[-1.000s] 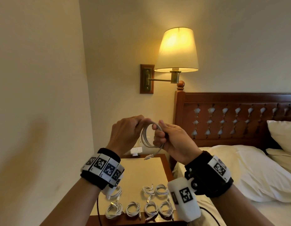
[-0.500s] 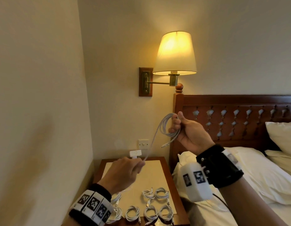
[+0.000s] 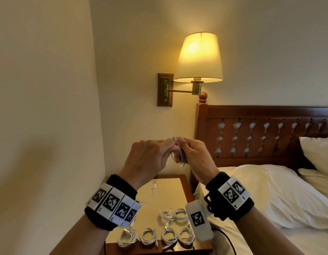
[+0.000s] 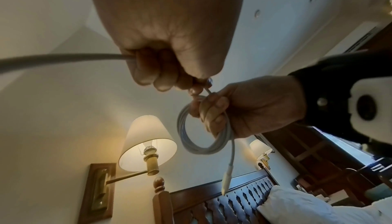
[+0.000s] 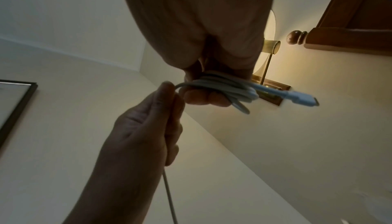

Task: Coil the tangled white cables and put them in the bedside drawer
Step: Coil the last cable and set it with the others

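Nightstand [image 3: 165,192] bears coiled cables [image 3: 167,234]; right hand [image 3: 194,155] grips white cable [image 3: 181,155] coil, left hand [image 3: 148,159] pinches strand.

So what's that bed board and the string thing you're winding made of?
The headboard looks like dark, polished wood: reddish-brown, carved cut-outs, slight sheen. The cable in the right hand looks like smooth, matte white plastic or rubber; it bends into soft loops.
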Available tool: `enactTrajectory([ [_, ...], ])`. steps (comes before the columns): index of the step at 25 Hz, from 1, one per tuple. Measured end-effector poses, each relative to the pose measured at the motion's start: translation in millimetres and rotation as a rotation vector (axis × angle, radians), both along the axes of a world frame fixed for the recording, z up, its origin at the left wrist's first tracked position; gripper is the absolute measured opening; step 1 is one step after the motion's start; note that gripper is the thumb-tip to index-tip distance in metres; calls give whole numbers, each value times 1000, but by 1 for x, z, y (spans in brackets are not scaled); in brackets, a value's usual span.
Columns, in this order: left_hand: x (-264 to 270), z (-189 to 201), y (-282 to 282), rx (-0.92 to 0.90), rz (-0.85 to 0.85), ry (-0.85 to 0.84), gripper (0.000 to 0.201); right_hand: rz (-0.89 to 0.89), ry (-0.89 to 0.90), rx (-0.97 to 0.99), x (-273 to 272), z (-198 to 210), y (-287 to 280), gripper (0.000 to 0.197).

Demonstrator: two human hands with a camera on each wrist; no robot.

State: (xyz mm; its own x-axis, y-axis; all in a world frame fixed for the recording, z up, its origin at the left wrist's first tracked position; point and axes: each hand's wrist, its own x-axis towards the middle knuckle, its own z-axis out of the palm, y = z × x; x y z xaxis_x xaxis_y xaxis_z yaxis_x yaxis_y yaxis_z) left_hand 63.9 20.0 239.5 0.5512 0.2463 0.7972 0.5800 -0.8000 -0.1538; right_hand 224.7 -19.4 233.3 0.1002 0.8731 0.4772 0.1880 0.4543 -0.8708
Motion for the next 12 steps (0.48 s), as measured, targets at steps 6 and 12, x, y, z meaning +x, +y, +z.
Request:
enactTrajectory([
  [6,7,-13,25,-389,-192,-282,47,111,101,-166,-4,5,-3,39],
  [12,16,-16,21,-996,-383,-451,48,189,188,-302,2,15,6,38],
])
